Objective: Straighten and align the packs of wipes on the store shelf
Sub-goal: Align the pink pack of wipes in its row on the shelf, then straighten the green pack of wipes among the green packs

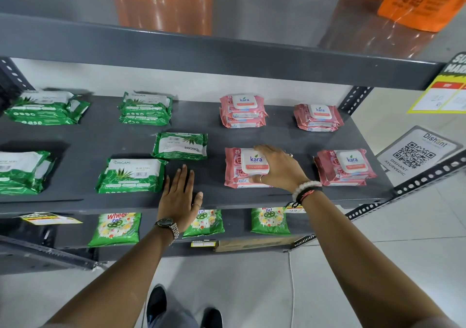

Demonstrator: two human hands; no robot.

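Green Origami and pink Kara wipes packs lie on the dark grey middle shelf [83,136]. My right hand [280,167] grips the right side of the front pink Kara stack [238,167], fingers over its far edge and thumb at the near edge. My left hand [179,196] lies flat and open on the shelf, touching the right end of a front green Origami pack [131,176]. Behind it, one green pack [180,146] lies turned around and slightly askew. More pink stacks sit at the back [242,110], back right [318,117] and front right [344,167]. Green stacks sit at back centre [145,109], back left [46,108] and front left [21,171].
The upper shelf [227,57] overhangs and carries orange bags [423,2]. Green Wheel detergent packets [114,229] stand on the lower shelf. A QR-code sign [416,153] hangs at the shelf's right post, with a yellow price poster [443,93] above it. My shoes show on the tiled floor below.
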